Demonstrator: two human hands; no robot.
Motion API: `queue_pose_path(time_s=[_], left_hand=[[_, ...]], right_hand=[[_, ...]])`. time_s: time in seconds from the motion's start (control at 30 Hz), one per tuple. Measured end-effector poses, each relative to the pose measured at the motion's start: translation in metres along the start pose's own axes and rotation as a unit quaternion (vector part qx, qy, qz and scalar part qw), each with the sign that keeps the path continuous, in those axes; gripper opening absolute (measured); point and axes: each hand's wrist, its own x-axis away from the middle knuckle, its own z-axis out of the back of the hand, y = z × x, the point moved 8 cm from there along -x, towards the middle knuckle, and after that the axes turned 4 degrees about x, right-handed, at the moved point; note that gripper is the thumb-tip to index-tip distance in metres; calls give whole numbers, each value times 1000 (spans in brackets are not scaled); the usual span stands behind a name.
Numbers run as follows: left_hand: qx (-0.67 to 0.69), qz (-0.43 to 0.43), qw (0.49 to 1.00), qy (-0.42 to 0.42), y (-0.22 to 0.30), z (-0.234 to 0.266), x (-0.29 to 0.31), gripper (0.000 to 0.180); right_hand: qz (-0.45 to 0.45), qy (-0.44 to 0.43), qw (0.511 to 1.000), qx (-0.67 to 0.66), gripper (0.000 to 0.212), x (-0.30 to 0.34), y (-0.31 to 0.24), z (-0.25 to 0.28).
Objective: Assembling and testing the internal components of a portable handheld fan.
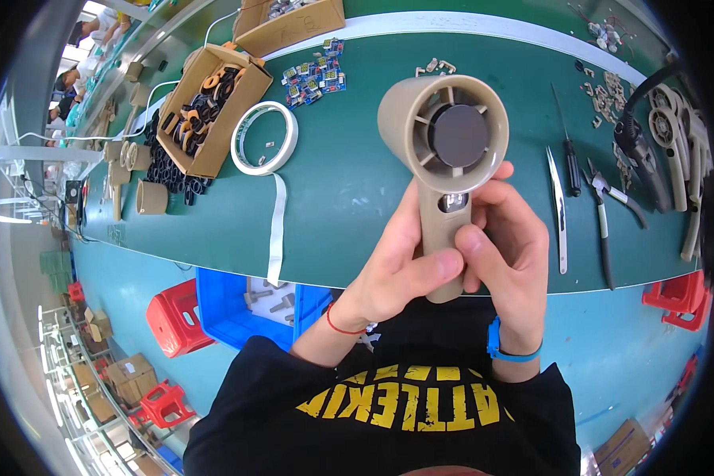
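A beige handheld fan (439, 226) is upright between both my hands, above the near edge of the green table. Its round head shows a dark disc in the middle with short spokes around it, and a small shiny dark window sits at the top of the handle. My left hand (408, 266) wraps the handle from the left, thumb across its front. From the right, my right hand (509, 238) grips the handle too, with its thumb pressed on the front and its fingers behind. The backs of the fan and handle are hidden.
A roll of white tape (289, 147) has a strip hanging over the edge. Left stands a cardboard box (242, 99) of black and orange rings; circuit boards (313, 79) lie beyond. Right are tweezers (558, 210), a screwdriver (572, 166), pliers (619, 194) and fan shells (674, 143). Below is a blue bin (218, 309).
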Motion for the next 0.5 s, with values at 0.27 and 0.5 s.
queue_pose_path(time_s=[0.27, 0.5], left_hand=[[-173, -16, 985, -3, 0, 0, 5, 49], [-179, -84, 977, 73, 16, 6, 6, 53]], right_hand=[[55, 26, 998, -33, 35, 4, -6, 0], [30, -15, 986, -163, 38, 5, -6, 6]])
